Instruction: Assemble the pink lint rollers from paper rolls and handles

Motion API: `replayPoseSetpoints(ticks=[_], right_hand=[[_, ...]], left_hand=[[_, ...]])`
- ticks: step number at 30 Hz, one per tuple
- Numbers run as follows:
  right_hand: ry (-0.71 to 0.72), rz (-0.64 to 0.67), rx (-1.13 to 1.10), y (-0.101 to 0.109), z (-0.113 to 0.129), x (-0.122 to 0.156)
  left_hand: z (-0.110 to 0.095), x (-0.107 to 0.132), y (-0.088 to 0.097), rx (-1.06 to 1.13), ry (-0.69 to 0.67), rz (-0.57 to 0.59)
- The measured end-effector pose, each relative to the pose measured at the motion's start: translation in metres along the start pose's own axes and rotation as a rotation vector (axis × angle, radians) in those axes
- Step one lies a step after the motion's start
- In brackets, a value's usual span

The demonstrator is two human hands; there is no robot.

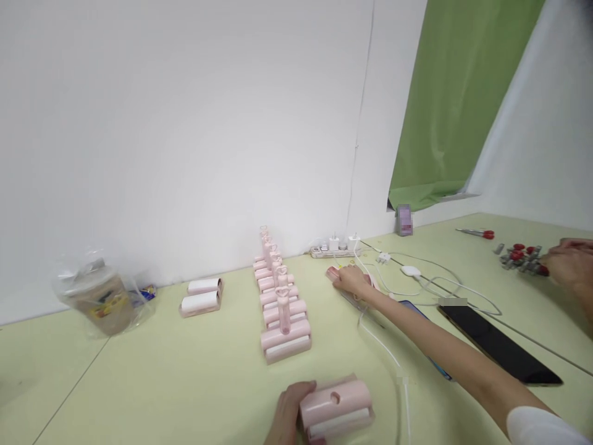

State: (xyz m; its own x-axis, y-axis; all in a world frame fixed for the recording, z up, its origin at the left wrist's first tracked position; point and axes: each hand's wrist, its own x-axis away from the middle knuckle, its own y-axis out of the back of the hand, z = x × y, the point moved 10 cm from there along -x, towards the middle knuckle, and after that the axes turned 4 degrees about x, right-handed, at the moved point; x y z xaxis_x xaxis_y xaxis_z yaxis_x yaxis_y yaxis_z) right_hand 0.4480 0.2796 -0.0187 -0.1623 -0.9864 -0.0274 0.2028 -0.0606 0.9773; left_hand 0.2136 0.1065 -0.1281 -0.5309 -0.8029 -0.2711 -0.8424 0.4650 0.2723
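Observation:
My left hand (288, 409) is at the bottom centre, its fingers wrapped round a pink lint-roller case (336, 408) lying on the pale green table (194, 377). My right arm stretches far forward; my right hand (351, 279) rests on a pink object (334, 273) beside the power strip (334, 250), fingers curled over it. A row of several pink lint rollers (279, 300) stands upright in the middle of the table, running away from me.
Two pink cases (202, 296) lie left of the row. A bagged cup (99, 295) stands far left. White cables (430, 284), a dark tablet (498, 343) and a phone lie to the right. Another person's hand (571, 264) touches red-and-grey parts (521, 256) at far right.

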Motion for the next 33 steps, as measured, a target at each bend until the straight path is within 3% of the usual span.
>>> replayPoseSetpoints(ticks=[3, 6, 11, 13, 16, 20, 33], right_hand=[[-0.033, 0.049, -0.07, 0.004, -0.007, 0.012], [0.027, 0.144, -0.217, 0.008, -0.003, 0.038], [0.242, 0.317, -0.53, -0.002, 0.042, 0.121], [0.39, 0.374, -0.7, -0.004, 0.068, 0.158], [0.512, 0.388, -0.734, -0.004, 0.087, 0.191], [0.498, 0.388, -0.57, -0.003, 0.087, 0.195], [0.607, 0.682, -0.466, 0.002, 0.112, 0.198]], left_hand=[[-0.007, 0.002, -0.002, 0.048, 0.038, 0.018], [-0.021, 0.004, -0.004, 0.064, 0.08, 0.064], [-0.037, 0.003, -0.002, 0.047, 0.155, 0.086], [-0.039, 0.003, -0.002, 0.044, 0.163, 0.086], [-0.04, 0.004, -0.003, 0.053, 0.171, 0.09], [-0.041, 0.003, -0.003, 0.057, 0.162, 0.087], [-0.041, 0.003, -0.002, 0.06, 0.164, 0.08]])
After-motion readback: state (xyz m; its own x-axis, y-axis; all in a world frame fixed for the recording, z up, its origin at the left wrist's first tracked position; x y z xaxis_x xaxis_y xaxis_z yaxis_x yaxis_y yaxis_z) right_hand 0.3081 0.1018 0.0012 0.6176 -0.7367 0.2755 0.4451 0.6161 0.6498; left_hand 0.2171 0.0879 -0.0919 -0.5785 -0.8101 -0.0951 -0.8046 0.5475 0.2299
